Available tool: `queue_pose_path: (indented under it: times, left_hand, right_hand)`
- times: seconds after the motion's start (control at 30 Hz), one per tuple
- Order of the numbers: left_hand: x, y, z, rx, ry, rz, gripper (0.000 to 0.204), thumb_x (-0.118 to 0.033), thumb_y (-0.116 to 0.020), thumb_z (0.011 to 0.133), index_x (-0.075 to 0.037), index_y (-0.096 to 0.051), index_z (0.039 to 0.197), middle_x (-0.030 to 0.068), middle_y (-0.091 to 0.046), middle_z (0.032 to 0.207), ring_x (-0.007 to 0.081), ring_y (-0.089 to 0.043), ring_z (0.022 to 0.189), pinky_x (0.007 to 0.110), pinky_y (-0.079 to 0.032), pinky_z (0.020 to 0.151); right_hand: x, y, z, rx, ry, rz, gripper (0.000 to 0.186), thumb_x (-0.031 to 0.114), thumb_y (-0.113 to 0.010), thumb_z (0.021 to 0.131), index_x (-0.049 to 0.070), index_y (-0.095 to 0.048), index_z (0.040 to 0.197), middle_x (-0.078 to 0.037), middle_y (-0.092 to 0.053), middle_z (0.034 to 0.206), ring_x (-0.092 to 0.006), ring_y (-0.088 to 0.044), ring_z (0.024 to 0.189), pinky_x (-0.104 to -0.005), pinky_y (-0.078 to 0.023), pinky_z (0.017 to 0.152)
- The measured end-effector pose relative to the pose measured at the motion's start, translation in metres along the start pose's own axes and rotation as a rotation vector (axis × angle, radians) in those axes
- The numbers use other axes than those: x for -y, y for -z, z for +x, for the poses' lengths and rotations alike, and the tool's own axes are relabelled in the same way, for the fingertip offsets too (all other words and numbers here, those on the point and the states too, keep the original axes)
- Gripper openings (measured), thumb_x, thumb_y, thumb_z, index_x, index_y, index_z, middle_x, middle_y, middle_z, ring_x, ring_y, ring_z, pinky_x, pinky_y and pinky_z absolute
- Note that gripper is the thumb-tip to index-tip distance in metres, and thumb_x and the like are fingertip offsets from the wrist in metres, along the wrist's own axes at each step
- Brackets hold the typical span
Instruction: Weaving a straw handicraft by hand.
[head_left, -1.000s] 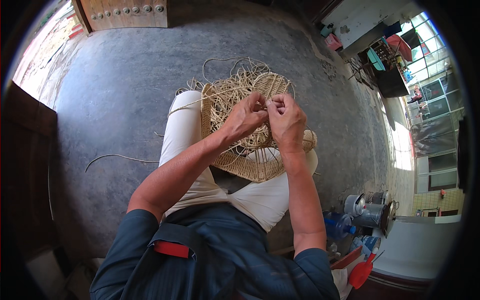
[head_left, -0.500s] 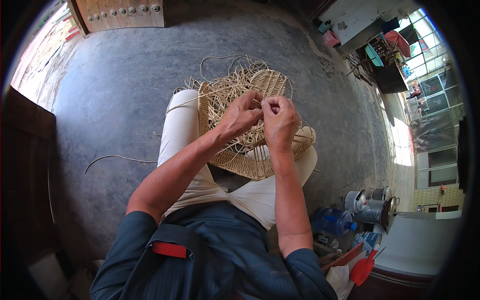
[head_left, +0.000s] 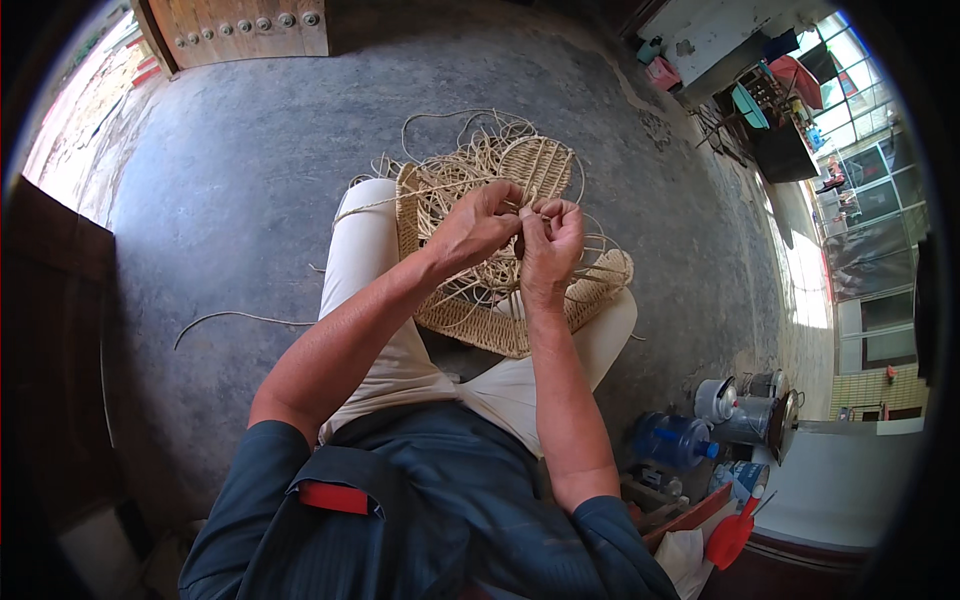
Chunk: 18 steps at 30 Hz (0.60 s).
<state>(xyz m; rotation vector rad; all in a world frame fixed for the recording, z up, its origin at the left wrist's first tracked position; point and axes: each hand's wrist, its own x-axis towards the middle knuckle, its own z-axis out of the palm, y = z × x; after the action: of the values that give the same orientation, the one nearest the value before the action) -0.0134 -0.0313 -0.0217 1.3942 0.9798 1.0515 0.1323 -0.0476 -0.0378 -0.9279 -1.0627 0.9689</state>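
Note:
Across my lap rests a tan woven piece [head_left: 480, 328] of braided cord, with a curved rim and a rounded flap [head_left: 537, 165] at its far side. A tangle of loose straw-coloured cord [head_left: 462, 172] fills its middle. Above the tangle, my left hand [head_left: 478, 222] pinches a cord; one strand runs from it leftward over my left knee. Fingertips nearly touching it, my right hand [head_left: 551, 248] is closed in a pinch on cord too. The exact spot between the fingertips is partly hidden by the fingers.
A loose cord end [head_left: 240, 316] trails on the grey floor [head_left: 230, 180] to the left. At the lower right stand a blue water jug [head_left: 672, 440], a metal kettle [head_left: 714, 400] and a red plastic scoop-like thing [head_left: 729, 541]. A studded wooden door [head_left: 240, 30] is at the far left.
My right hand has shifted slightly left and nearer to me, its fingers turning toward the left hand. My left hand stays almost in place, still pinching.

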Motion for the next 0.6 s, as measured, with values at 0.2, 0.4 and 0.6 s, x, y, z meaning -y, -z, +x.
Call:
queue_pose_path:
  times: [0.2, 0.4, 0.6]
  left_hand:
    - [0.001, 0.003, 0.000, 0.017, 0.012, -0.025, 0.033, -0.013, -0.064, 0.097, 0.004, -0.067, 0.126, 0.0000, -0.065, 0.087, 0.0082, -0.056, 0.074, 0.028, -0.045, 0.062]
    - [-0.015, 0.005, -0.013, -0.075, -0.091, 0.390, 0.033, -0.014, -0.066, 0.097, -0.002, -0.072, 0.128, 0.0065, -0.068, 0.078, 0.0189, -0.063, 0.068, 0.037, -0.051, 0.066]
    - [-0.003, 0.004, -0.014, -0.213, -0.282, 0.695, 0.027, -0.013, -0.067, 0.099, -0.008, -0.074, 0.124, 0.0118, -0.070, 0.094, 0.0336, -0.069, 0.085, 0.045, -0.056, 0.081]
  right_hand:
    - [0.012, -0.008, -0.002, 0.039, 0.057, -0.131, 0.021, 0.003, -0.069, 0.102, 0.005, -0.052, 0.114, -0.004, -0.060, 0.101, -0.0062, -0.057, 0.084, -0.0205, -0.050, 0.072]
    - [0.039, 0.027, 0.006, 0.023, -0.211, 0.039, 0.014, 0.011, -0.063, 0.105, 0.008, -0.051, 0.113, 0.003, -0.054, 0.080, -0.0020, -0.043, 0.060, -0.0203, -0.032, 0.050]
    - [0.068, 0.081, 0.020, -0.025, -0.149, -0.028, 0.013, 0.013, -0.060, 0.107, 0.008, -0.052, 0.115, 0.003, -0.050, 0.079, -0.0022, -0.039, 0.060, -0.0207, -0.029, 0.049]
